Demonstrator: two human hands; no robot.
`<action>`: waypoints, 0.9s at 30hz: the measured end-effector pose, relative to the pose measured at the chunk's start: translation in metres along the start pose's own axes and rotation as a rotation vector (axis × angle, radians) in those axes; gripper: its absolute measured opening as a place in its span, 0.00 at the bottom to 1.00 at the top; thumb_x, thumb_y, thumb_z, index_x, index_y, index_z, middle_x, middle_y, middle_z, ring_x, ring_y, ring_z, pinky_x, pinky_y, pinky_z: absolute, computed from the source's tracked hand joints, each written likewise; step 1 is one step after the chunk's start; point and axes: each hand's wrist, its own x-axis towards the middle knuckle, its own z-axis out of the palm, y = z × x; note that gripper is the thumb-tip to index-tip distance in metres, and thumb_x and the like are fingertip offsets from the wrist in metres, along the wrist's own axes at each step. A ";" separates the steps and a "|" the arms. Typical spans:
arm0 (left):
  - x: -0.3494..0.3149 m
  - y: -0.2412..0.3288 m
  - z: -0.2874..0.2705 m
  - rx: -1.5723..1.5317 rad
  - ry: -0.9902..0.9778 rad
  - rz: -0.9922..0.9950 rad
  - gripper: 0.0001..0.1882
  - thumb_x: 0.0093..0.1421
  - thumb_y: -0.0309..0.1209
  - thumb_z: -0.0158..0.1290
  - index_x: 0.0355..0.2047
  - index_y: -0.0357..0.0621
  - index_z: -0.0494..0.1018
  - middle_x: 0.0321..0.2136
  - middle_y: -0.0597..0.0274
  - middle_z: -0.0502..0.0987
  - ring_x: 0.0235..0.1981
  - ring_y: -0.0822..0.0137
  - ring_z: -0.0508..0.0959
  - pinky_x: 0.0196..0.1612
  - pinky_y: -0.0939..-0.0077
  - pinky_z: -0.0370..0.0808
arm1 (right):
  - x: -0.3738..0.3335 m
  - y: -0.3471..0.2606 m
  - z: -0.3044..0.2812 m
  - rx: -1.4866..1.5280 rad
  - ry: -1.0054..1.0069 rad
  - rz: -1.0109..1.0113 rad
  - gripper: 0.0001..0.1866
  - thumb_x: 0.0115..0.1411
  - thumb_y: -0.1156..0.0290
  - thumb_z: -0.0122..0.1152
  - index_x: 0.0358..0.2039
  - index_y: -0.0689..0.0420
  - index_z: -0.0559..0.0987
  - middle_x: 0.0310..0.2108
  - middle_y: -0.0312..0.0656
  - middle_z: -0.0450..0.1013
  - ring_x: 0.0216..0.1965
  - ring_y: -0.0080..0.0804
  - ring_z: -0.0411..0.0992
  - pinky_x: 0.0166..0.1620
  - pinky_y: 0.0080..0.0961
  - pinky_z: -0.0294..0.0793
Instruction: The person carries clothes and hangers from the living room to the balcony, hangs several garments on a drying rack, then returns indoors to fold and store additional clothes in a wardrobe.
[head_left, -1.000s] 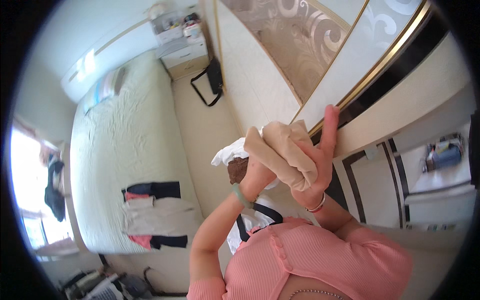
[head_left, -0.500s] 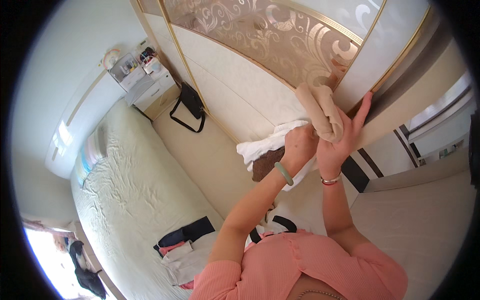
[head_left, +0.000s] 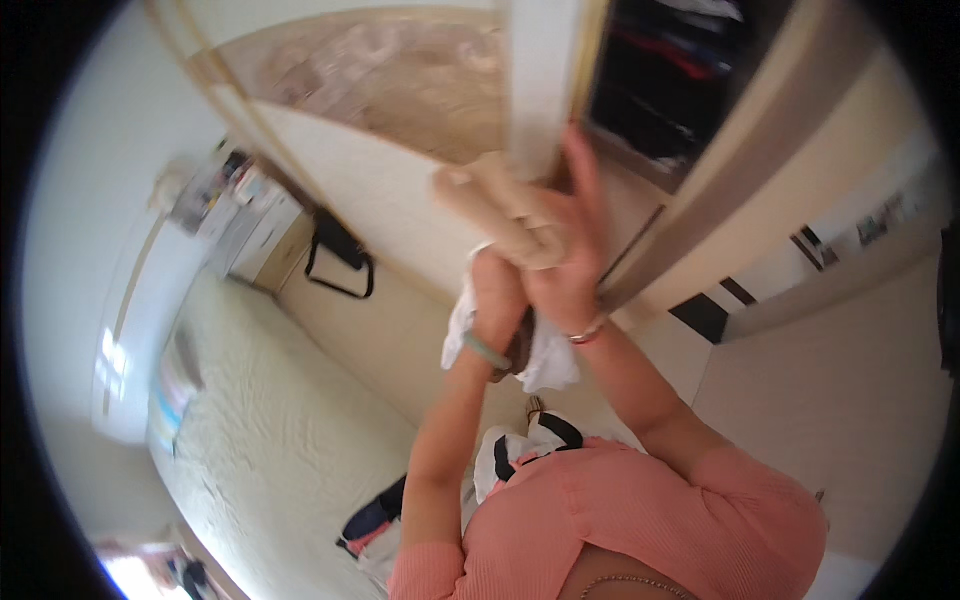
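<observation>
Since half a second ago, my view has swung up and the wardrobe door (head_left: 540,90) has slid aside: where I saw only the patterned panel before, a dark opening (head_left: 665,80) with hanging clothes now shows at the far right.

My right hand (head_left: 568,262) has risen with it. It lies flat, fingers stretched along the door's edge, with a folded beige cloth (head_left: 500,215) pressed between palm and door. It is not a closed fist; the cloth is pinned under the palm rather than pinched.

My left hand (head_left: 497,298) is just below and touching the right one, closed on a bundle of white cloth (head_left: 545,352) with something dark inside it. A green band sits on that wrist, a thin bracelet on the right.

To do this well, I judge I should keep the right palm firm on the beige cloth so it does not slip while the door runs, push along the door's edge and not on the panel, and hold the white bundle tight against my chest side so nothing drops.

Further out, at the near left, the bed (head_left: 280,440) carries folded clothes (head_left: 375,520). A black bag (head_left: 340,262) rests on the floor by the wardrobe, and a white shelf unit (head_left: 245,215) stands far left. The bed has shifted lower in view than before.
</observation>
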 end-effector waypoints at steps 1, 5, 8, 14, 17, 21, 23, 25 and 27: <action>-0.002 -0.016 -0.005 -0.050 0.023 -0.029 0.10 0.57 0.32 0.52 0.34 0.39 0.76 0.29 0.47 0.79 0.34 0.47 0.79 0.34 0.59 0.74 | 0.002 -0.006 0.010 0.074 0.011 0.018 0.14 0.52 0.74 0.65 0.40 0.62 0.77 0.65 0.61 0.54 0.64 0.54 0.57 0.63 0.44 0.57; 0.000 -0.047 -0.012 -0.109 0.006 0.069 0.14 0.60 0.31 0.53 0.45 0.39 0.71 0.43 0.50 0.75 0.46 0.53 0.75 0.44 0.61 0.71 | 0.000 -0.002 0.031 0.056 0.028 0.061 0.15 0.55 0.68 0.65 0.43 0.60 0.78 0.66 0.59 0.51 0.68 0.60 0.46 0.67 0.50 0.46; -0.005 -0.070 -0.016 -0.110 -0.001 0.098 0.20 0.60 0.29 0.54 0.52 0.39 0.66 0.48 0.51 0.72 0.49 0.52 0.73 0.49 0.60 0.70 | -0.002 -0.004 0.033 0.081 0.007 0.059 0.15 0.56 0.68 0.65 0.43 0.61 0.78 0.66 0.57 0.52 0.68 0.59 0.46 0.67 0.50 0.47; 0.006 -0.017 -0.017 0.139 -0.094 0.145 0.11 0.54 0.28 0.58 0.37 0.37 0.75 0.28 0.48 0.78 0.32 0.47 0.79 0.35 0.60 0.75 | -0.049 0.009 -0.015 0.437 0.056 0.402 0.21 0.56 0.79 0.63 0.50 0.63 0.71 0.53 0.46 0.67 0.59 0.40 0.62 0.59 0.37 0.63; 0.005 -0.016 -0.008 0.072 0.007 0.066 0.08 0.49 0.27 0.61 0.28 0.40 0.74 0.20 0.48 0.75 0.25 0.46 0.77 0.28 0.61 0.74 | -0.077 -0.011 -0.031 0.289 0.168 0.648 0.21 0.59 0.79 0.60 0.52 0.63 0.67 0.45 0.36 0.68 0.46 0.22 0.65 0.51 0.24 0.67; 0.011 -0.012 -0.012 0.050 -0.060 0.077 0.09 0.47 0.27 0.62 0.27 0.40 0.73 0.20 0.48 0.75 0.23 0.47 0.76 0.27 0.63 0.72 | -0.067 -0.008 -0.029 0.273 0.309 0.704 0.19 0.59 0.77 0.60 0.50 0.63 0.69 0.46 0.39 0.69 0.48 0.23 0.67 0.52 0.22 0.67; 0.009 -0.012 -0.014 0.066 -0.085 0.073 0.09 0.48 0.28 0.62 0.27 0.40 0.73 0.20 0.48 0.75 0.23 0.48 0.76 0.26 0.64 0.72 | -0.051 -0.009 -0.028 0.443 0.407 0.819 0.18 0.61 0.75 0.58 0.51 0.63 0.69 0.46 0.37 0.70 0.46 0.22 0.68 0.50 0.21 0.69; 0.015 -0.007 -0.018 0.089 -0.106 0.075 0.09 0.49 0.29 0.63 0.26 0.40 0.73 0.20 0.48 0.75 0.22 0.50 0.76 0.26 0.65 0.72 | -0.031 -0.007 -0.025 0.577 0.478 0.839 0.18 0.63 0.73 0.56 0.52 0.64 0.69 0.47 0.37 0.71 0.46 0.21 0.70 0.48 0.21 0.71; 0.014 0.002 -0.021 0.119 -0.129 0.062 0.10 0.51 0.30 0.63 0.24 0.39 0.73 0.20 0.49 0.76 0.20 0.51 0.76 0.25 0.66 0.72 | -0.014 -0.013 -0.029 0.555 0.492 0.836 0.19 0.62 0.74 0.56 0.53 0.64 0.69 0.48 0.37 0.71 0.46 0.22 0.70 0.48 0.21 0.71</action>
